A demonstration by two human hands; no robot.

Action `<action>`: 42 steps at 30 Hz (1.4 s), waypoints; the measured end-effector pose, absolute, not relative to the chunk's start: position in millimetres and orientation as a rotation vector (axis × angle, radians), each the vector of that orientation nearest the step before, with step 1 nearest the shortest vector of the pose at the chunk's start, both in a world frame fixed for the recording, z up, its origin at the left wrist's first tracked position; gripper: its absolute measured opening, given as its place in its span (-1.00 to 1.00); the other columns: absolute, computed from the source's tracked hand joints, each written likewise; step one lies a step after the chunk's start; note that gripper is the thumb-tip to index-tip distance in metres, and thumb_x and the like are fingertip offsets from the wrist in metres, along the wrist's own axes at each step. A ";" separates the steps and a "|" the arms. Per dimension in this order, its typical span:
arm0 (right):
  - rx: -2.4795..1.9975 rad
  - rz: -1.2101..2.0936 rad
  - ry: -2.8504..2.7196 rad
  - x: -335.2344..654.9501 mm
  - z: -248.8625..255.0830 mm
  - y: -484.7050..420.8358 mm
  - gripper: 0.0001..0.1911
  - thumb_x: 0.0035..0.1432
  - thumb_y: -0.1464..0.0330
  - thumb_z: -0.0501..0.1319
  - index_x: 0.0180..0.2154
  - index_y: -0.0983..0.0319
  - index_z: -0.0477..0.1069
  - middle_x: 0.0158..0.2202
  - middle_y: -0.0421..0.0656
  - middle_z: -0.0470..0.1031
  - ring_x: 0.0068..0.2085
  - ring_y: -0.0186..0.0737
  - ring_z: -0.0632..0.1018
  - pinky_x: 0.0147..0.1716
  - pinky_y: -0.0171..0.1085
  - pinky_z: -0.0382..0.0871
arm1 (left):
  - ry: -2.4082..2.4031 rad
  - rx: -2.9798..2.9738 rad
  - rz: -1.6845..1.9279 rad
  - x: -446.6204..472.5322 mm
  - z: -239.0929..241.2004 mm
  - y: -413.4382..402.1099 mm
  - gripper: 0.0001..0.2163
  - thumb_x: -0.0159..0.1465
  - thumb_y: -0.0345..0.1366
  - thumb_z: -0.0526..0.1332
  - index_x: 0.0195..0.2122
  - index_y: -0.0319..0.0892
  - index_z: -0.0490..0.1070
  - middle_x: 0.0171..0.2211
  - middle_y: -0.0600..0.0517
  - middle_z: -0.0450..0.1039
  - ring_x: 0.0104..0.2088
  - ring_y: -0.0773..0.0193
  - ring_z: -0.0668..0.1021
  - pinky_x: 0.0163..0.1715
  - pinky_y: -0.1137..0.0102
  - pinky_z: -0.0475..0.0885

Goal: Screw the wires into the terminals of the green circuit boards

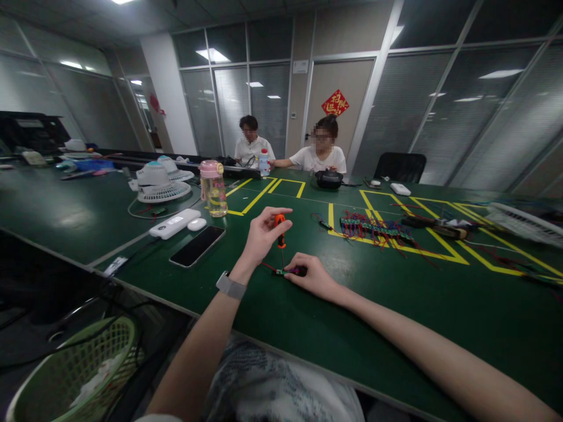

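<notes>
L hand (265,230) pinching orange/blk screwdriver (281,239), approx. upright, ctr frame; R hand (313,275) pinching end of sm. green PCB (279,272), just below. Driver prob. light, stiff: take by handle; PCB prob. light, fragile: edges only. Wired boards (373,228), ctr right.

The circuit board (279,272) lies on the table (396,281), under the screwdriver (281,239). Left of it lies the phone (197,246); behind the phone stands the bottle (217,196), with a fan (162,191) to its left. Wired boards (373,227) lie to the right. The basket (121,335) is below the near-left edge.
</notes>
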State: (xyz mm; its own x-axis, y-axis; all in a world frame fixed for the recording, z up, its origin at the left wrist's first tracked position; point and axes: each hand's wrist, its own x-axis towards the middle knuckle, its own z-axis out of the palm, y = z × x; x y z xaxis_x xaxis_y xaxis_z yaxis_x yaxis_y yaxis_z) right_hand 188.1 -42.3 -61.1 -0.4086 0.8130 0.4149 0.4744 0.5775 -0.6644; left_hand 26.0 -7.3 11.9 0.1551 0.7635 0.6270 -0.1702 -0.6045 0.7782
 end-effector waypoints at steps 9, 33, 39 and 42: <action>-1.053 0.580 -2.072 187.2 -58.7 -43.8 -0.94 -0.01 0.47 0.29 -0.39 0.28 0.52 -0.40 -0.16 0.44 -0.39 -0.33 0.44 -0.38 -0.33 0.32 | 0.465 1.585 1.467 26.3 12.5 -8.9 -0.71 0.18 -0.26 0.23 -0.05 -0.12 0.45 -0.22 -0.01 0.48 -0.32 0.33 0.51 -0.31 0.41 0.44; -1.035 0.568 -2.076 187.6 -60.5 -42.7 -0.94 0.00 0.47 0.29 -0.38 0.28 0.52 -0.41 -0.18 0.42 -0.40 -0.34 0.44 -0.40 -0.35 0.32 | 0.535 1.613 1.552 26.6 13.6 -8.1 -0.75 0.17 -0.24 0.24 -0.13 -0.16 0.50 -0.15 -0.05 0.48 -0.19 0.25 0.53 -0.14 0.35 0.43; -1.040 0.572 -2.077 187.4 -59.7 -43.2 -0.94 0.00 0.46 0.29 -0.39 0.28 0.52 -0.41 -0.18 0.43 -0.40 -0.34 0.44 -0.39 -0.34 0.33 | 0.452 1.538 1.421 27.9 14.1 -10.3 -0.62 0.20 -0.21 0.19 0.06 -0.14 0.37 -0.11 -0.08 0.46 -0.23 0.22 0.54 -0.22 0.28 0.48; -1.041 0.569 -2.080 187.2 -58.8 -43.7 -0.94 0.01 0.46 0.29 -0.38 0.28 0.52 -0.41 -0.17 0.43 -0.39 -0.33 0.44 -0.39 -0.34 0.33 | 0.571 1.668 1.529 26.9 13.8 -9.7 -0.67 0.11 -0.25 0.29 -0.06 -0.13 0.46 -0.16 -0.03 0.45 -0.23 0.29 0.51 -0.23 0.40 0.45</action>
